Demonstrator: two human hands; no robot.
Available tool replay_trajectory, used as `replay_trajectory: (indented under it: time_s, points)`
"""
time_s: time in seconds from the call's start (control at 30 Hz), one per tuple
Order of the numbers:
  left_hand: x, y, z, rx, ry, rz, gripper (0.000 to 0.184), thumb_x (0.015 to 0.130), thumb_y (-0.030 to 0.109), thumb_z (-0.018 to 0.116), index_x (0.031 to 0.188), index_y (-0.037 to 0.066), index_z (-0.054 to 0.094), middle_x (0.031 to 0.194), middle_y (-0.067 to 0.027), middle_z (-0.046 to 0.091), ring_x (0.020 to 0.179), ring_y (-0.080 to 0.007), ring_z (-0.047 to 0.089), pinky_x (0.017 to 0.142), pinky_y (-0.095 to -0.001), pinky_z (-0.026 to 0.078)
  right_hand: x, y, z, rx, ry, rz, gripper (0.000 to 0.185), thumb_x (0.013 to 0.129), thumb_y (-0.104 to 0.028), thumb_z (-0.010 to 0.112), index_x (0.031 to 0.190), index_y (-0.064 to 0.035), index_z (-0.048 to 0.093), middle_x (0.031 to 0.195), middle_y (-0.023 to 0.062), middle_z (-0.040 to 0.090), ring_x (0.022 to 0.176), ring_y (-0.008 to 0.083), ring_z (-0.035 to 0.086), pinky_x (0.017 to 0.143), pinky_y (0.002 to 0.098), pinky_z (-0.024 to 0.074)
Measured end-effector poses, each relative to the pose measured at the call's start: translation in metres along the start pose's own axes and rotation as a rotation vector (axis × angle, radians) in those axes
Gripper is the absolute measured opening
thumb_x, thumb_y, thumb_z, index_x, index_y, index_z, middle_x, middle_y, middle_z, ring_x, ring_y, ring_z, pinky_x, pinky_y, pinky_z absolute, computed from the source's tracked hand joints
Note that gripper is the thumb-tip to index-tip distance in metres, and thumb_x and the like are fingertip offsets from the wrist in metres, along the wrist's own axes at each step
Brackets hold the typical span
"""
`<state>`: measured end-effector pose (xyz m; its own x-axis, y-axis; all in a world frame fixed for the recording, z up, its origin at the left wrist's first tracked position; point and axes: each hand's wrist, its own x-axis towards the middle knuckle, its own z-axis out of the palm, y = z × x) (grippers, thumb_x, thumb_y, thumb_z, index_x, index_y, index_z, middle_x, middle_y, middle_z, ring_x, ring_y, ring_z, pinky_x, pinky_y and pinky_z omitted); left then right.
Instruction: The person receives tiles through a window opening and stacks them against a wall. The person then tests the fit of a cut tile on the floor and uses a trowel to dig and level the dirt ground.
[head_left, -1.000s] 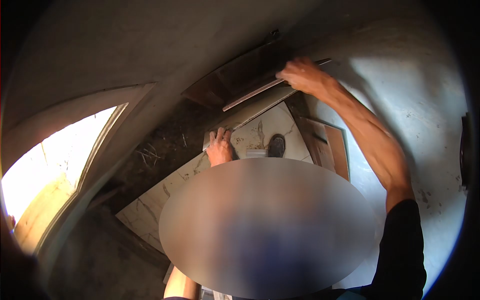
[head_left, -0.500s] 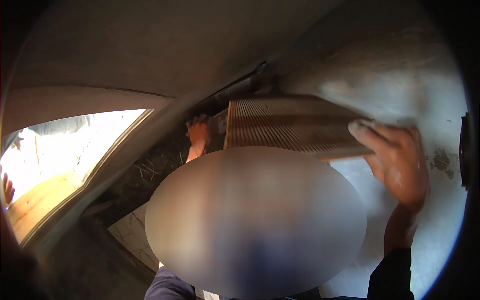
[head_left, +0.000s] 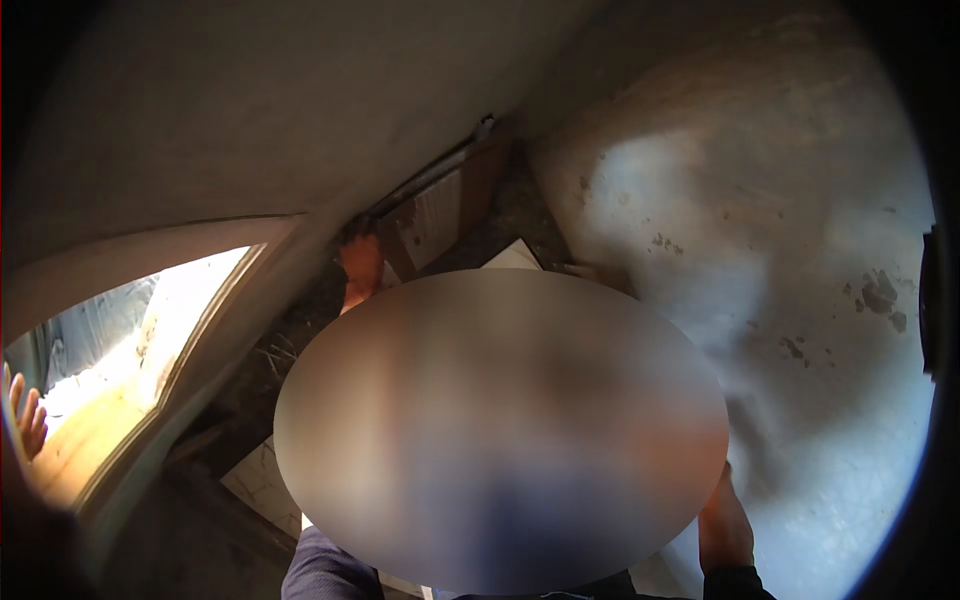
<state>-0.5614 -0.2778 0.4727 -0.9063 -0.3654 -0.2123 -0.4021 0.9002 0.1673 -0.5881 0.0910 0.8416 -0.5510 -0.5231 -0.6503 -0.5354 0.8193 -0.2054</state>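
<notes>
My left hand is at the left end of a long brown cardboard-like box with a pale panel on its side, leaning along the wall. Its fingers are in shadow at the box's edge, so their grip cannot be made out. A large blurred oval covers the middle of the view and hides my right hand; only the right forearm shows below its right side. The pale corner of a flat piece sticks out above the oval. A white, dark-veined slab like a marble tile lies at lower left.
A smooth grey wall rises on the left. At far left is a bright opening with a wooden floor, where a person's fingers or toes show. The pale, stained surface spreads across the right. Twigs lie along the wall.
The ribbed brown panel by my right hand is no longer visible. My right hand has moved down behind the blurred oval. My left hand stays by the box while the view has shifted slightly.
</notes>
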Motion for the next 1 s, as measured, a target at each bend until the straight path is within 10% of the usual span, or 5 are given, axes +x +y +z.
replay_trajectory:
  time_s: [0.4, 0.6, 0.73, 0.9, 1.0]
  points:
    - [-0.113, 0.092, -0.054, -0.758, 0.183, -0.224, 0.035, 0.088, 0.026, 0.046, 0.102, -0.005, 0.054, 0.091, -0.0203, 0.060, 0.084, -0.0319, 0.059, 0.072, -0.0343, 0.045, 0.013, 0.003, 0.137, 0.119, 0.018, 0.072, 0.025, 0.075, -0.015, 0.054, 0.097, -0.0023, 0.054, 0.073, 0.0155, 0.061, 0.055, 0.0276, 0.061, 0.048, 0.0361, 0.0483]
    - [-0.251, 0.198, -0.139, -1.522, -0.845, -0.759, 0.077, 0.079, 0.054, 0.047, 0.126, -0.003, 0.027, 0.126, -0.0206, 0.036, 0.108, -0.0370, 0.045, 0.081, -0.0464, 0.043, 0.025, -0.033, 0.168, 0.226, 0.075, 0.038, 0.025, 0.069, -0.007, 0.054, 0.090, 0.0051, 0.055, 0.069, 0.0169, 0.059, 0.057, 0.0265, 0.061, 0.048, 0.0333, 0.0496]
    - [-0.262, 0.224, -0.124, -1.485, -0.468, -0.945, 0.016, 0.080, 0.016, 0.059, 0.078, 0.001, 0.057, 0.073, 0.0003, 0.055, 0.062, -0.0085, 0.046, 0.057, -0.0249, 0.038, 0.015, -0.061, 0.183, 0.224, 0.179, -0.012, 0.019, 0.065, -0.009, 0.056, 0.076, 0.0052, 0.059, 0.068, 0.0182, 0.057, 0.057, 0.0247, 0.059, 0.048, 0.0313, 0.0491]
    - [-0.310, 0.187, -0.109, -1.504, -0.329, -1.192, 0.031, 0.077, 0.010, 0.057, 0.103, -0.004, 0.050, 0.099, -0.0131, 0.054, 0.091, -0.0215, 0.052, 0.074, -0.0295, 0.044, 0.002, -0.018, 0.193, 0.862, -0.137, -0.307, 0.053, 0.077, -0.027, 0.057, 0.117, 0.0051, 0.041, 0.118, 0.0238, 0.045, 0.110, 0.0338, 0.045, 0.091, 0.0406, 0.0365]
    - [-0.317, 0.181, -0.150, -1.504, -0.277, -1.266, 0.044, 0.076, 0.009, 0.058, 0.113, -0.007, 0.041, 0.110, -0.0161, 0.047, 0.096, -0.0243, 0.050, 0.080, -0.0354, 0.044, 0.028, 0.082, 0.216, 0.614, 0.266, 0.328, 0.064, 0.076, -0.030, 0.059, 0.125, 0.0015, 0.032, 0.111, 0.0238, 0.048, 0.102, 0.0368, 0.047, 0.086, 0.0395, 0.0393]
